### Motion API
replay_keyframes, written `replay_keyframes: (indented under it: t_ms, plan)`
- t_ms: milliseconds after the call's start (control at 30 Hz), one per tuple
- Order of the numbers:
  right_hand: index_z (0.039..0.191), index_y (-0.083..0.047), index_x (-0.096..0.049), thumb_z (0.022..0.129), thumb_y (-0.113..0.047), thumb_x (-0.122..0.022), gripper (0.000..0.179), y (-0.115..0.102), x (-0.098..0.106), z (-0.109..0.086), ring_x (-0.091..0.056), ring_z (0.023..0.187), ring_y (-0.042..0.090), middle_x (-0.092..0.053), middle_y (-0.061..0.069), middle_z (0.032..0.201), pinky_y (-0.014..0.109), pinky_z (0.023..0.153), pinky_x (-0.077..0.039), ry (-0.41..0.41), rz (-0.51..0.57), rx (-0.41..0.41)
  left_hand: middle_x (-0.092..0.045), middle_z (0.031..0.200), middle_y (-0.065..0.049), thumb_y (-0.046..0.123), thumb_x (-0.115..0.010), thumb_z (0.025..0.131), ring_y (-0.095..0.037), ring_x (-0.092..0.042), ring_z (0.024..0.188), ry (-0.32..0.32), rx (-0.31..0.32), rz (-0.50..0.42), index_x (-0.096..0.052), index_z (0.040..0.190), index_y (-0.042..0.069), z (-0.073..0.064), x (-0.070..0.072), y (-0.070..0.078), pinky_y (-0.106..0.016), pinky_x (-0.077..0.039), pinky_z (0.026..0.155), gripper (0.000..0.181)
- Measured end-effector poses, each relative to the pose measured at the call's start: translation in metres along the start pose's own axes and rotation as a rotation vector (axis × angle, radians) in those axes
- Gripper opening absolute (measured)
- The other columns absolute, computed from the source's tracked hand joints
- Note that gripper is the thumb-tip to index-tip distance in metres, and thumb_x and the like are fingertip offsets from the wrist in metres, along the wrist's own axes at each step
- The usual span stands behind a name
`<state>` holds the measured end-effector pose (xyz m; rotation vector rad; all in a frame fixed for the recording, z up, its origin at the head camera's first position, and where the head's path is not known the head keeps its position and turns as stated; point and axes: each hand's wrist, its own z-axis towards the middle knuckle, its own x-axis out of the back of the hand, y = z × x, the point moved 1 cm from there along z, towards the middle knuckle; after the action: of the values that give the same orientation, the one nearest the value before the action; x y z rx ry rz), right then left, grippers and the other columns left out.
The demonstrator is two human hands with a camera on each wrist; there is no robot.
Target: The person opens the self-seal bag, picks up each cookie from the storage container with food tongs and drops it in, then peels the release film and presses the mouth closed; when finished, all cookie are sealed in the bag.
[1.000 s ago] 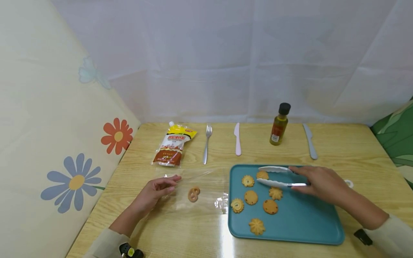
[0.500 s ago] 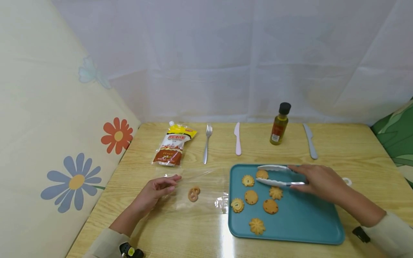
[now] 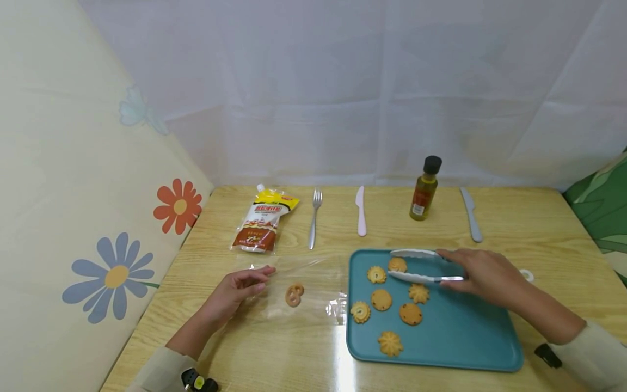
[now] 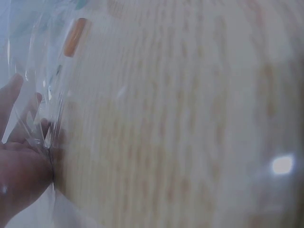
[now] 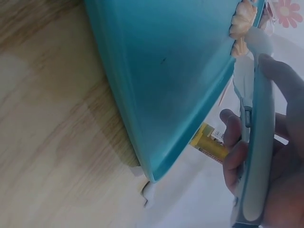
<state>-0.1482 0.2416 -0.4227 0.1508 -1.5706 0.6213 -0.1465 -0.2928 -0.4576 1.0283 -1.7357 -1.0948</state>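
My left hand (image 3: 235, 291) holds the open end of a clear plastic bag (image 3: 318, 272) that lies on the table with a pretzel-shaped cookie (image 3: 294, 295) inside. Seen from the left wrist, film (image 4: 54, 123) bunches against that hand's fingers. My right hand (image 3: 485, 277) grips a pair of tongs (image 3: 425, 278) with pale scalloped arms, spread apart over the back of a teal tray (image 3: 470, 337). A round cookie (image 3: 398, 264) sits between the tong ends. Several other cookies lie on the tray, among them a star-shaped one (image 3: 390, 344) and a chocolate-chip one (image 3: 410, 314).
Along the back of the table stand or lie a spouted pouch (image 3: 259, 223), a fork (image 3: 315, 218), a pink knife (image 3: 361, 212), an oil bottle (image 3: 423, 190) and a grey knife (image 3: 471, 215). A white ring (image 3: 527, 275) shows beyond the right wrist.
My right hand has shifted the tongs very slightly left and back around the round cookie. The left hand, bag and tray stay as they were.
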Motion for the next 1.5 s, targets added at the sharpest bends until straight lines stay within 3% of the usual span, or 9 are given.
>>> replay_keyframes:
  t_ms: [300, 700, 1000, 1267, 1500]
  plan:
    - [0.138, -0.007, -0.065, 0.089, -0.045, -0.080, 0.064, 0.001, -0.002, 0.002, -0.072, 0.103, 0.033, -0.073, 0.016, 0.122, 0.051, 0.078, -0.060, -0.036, 0.015, -0.019, -0.052, 0.154, -0.014, 0.014, -0.068, 0.101, -0.029, -0.038, 0.149, -0.001, -0.007, -0.005, -0.067, 0.123, -0.007, 0.000, 0.000, -0.001, -0.016, -0.047, 0.101, 0.031]
    - [0.138, -0.009, -0.065, 0.090, -0.044, -0.079, 0.062, 0.001, 0.002, 0.003, -0.073, 0.101, 0.031, -0.074, 0.015, 0.123, 0.051, 0.077, -0.060, -0.014, 0.028, 0.005, -0.052, 0.154, -0.014, 0.015, -0.068, 0.100, -0.026, -0.042, 0.148, 0.003, -0.010, 0.007, -0.068, 0.122, -0.006, 0.000, 0.000, -0.002, -0.016, -0.047, 0.100, 0.031]
    - [0.138, -0.010, -0.066, 0.089, -0.041, -0.081, 0.060, -0.007, 0.003, 0.006, -0.071, 0.091, 0.019, -0.075, 0.011, 0.118, 0.043, 0.071, -0.059, 0.002, 0.030, 0.037, -0.052, 0.154, -0.014, 0.014, -0.067, 0.101, -0.023, -0.044, 0.147, 0.001, -0.008, 0.003, -0.067, 0.123, -0.006, 0.001, 0.000, -0.002, -0.018, -0.048, 0.100, 0.030]
    - [0.139, -0.010, -0.066, 0.089, -0.043, -0.080, 0.061, -0.019, 0.000, 0.014, -0.058, 0.071, 0.002, -0.076, 0.008, 0.114, 0.029, 0.061, -0.050, 0.007, 0.038, 0.090, -0.053, 0.153, -0.013, 0.016, -0.068, 0.100, -0.015, -0.047, 0.144, 0.003, -0.019, 0.012, -0.068, 0.122, -0.006, 0.001, 0.000, -0.003, -0.016, -0.046, 0.101, 0.031]
    - [0.138, -0.011, -0.067, 0.088, -0.044, -0.081, 0.061, -0.033, -0.006, 0.023, -0.071, 0.085, 0.013, -0.076, 0.009, 0.118, 0.032, 0.065, -0.055, 0.032, 0.016, 0.142, -0.053, 0.153, -0.013, 0.017, -0.069, 0.100, -0.014, -0.047, 0.143, 0.003, -0.027, 0.023, -0.068, 0.121, -0.005, 0.001, 0.001, -0.004, -0.015, -0.045, 0.102, 0.031]
